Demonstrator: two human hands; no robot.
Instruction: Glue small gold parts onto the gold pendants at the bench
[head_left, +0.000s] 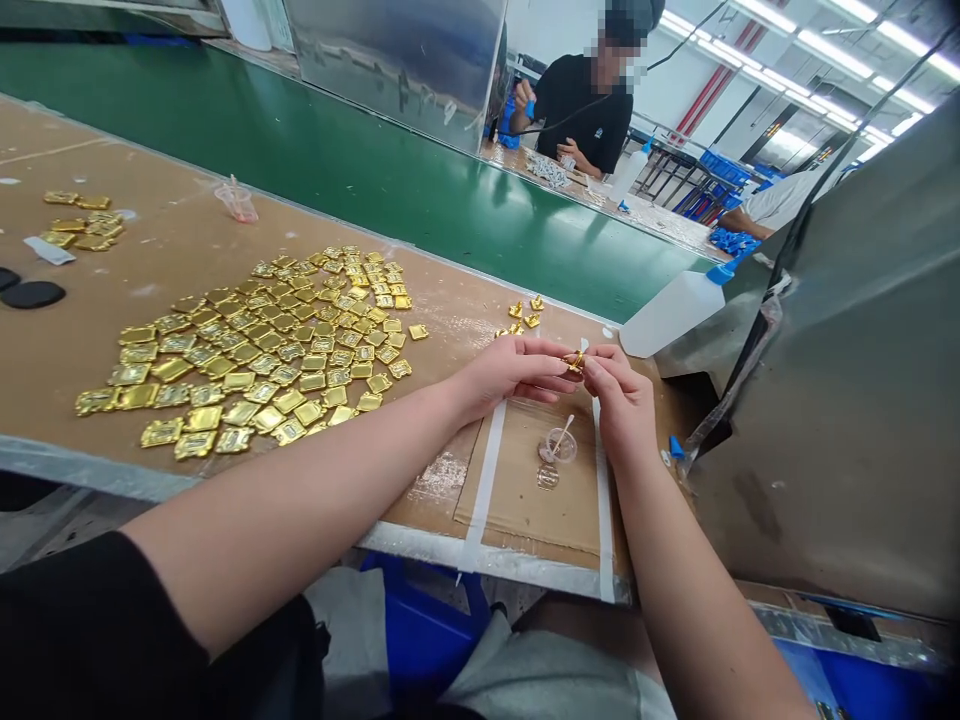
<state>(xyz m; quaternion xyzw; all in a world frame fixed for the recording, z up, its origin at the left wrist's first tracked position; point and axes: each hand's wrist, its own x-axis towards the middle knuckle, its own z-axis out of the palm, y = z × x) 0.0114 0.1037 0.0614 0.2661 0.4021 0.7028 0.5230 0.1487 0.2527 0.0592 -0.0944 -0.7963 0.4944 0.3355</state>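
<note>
Over the cardboard sheet (525, 500), both hands meet at a small shiny gold piece (575, 362). My left hand (517, 372) comes in from the left, its fingers stretched forward and their tips closed on the piece. My right hand (621, 392) pinches at the same piece from the right; a small white tip sticks up there, too small to name. Below the hands stands a little clear plastic cup (571, 448) with a cotton swab (564, 432) leaning in it. Several small gold parts (531, 320) lie just beyond my left hand.
Many flat gold pieces (285, 350) spread over the table to the left. A white squeeze bottle (671, 312) with a blue cap leans at right, beside a metal panel (840, 400). Beyond runs a green belt (337, 150); a person in black (577, 110) sits across it.
</note>
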